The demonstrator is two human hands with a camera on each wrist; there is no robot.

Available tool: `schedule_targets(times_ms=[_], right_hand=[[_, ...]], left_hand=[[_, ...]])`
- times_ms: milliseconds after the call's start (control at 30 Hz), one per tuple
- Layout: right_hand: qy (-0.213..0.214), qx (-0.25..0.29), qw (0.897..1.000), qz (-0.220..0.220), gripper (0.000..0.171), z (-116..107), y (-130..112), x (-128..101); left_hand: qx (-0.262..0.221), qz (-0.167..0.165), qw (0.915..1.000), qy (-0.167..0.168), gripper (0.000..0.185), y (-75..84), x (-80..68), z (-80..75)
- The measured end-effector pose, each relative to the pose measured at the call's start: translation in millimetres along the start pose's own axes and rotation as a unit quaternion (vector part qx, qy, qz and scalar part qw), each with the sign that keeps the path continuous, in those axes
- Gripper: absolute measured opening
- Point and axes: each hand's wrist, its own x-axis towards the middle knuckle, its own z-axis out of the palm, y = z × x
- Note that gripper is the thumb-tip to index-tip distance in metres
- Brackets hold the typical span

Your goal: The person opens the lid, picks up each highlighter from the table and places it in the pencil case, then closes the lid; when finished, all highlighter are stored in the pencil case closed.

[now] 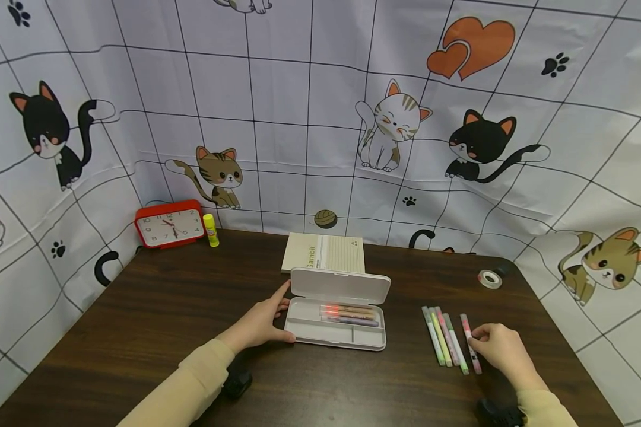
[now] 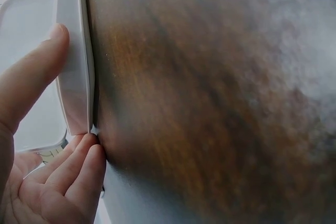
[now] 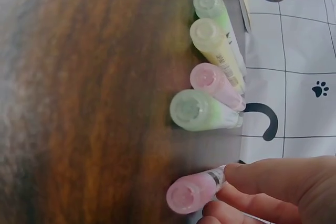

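— Left hand [image 1: 262,325]?
— Resting against the left end of the white pencil case [image 1: 335,317]. Thumb [image 2: 31,72] straight along the near edge, fingers [image 2: 73,169] straight at the far corner. Not curled round it, just touching.

— And the pencil case?
— Sitting in the middle of the brown table [image 1: 155,320], lid standing up. A few pens [image 1: 349,314] lying inside, one glowing orange-red.

— Right hand [image 1: 499,350]?
— Down on the table to the right of the case. Fingertips [image 3: 247,174] pinching a pink pen [image 1: 470,344], still flat on the table.

— Anything beside that pen?
— Four more pens [image 1: 444,335] in a row just to its left, side by side. Green, yellow, pink and green caps, seen in the right wrist view. Pink pen a little apart from them.

— Behind the case?
— A pale notebook [image 1: 324,252], flat, touching or nearly touching the lid. Hard to tell which.

— Far left corner?
— A red clock [image 1: 169,224] leaning at the wall, with a yellow glue stick [image 1: 210,230] standing just beside it.

— Far right?
— A small roll of tape [image 1: 489,279], well apart from the pens.

— All around?
— A white cloth [image 1: 310,118] with cats, paws and hearts.
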Motion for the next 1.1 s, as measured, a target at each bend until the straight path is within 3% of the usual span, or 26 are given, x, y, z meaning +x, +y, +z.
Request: schedule_targets(times_ms=[533,1100], right_hand=[[-0.015,0.021,0.998,0.049,0.018,-1,0,-3],[0.032,0.003,0.999,0.004,0.011,-2,-16,-1]], left_hand=[[0.0,0.012,0.9999,0.0,0.117,-0.9,-0.2,0.7],[-0.004,0.016,0.9998,0.006,0.117,-0.8,-0.3,0.1]])
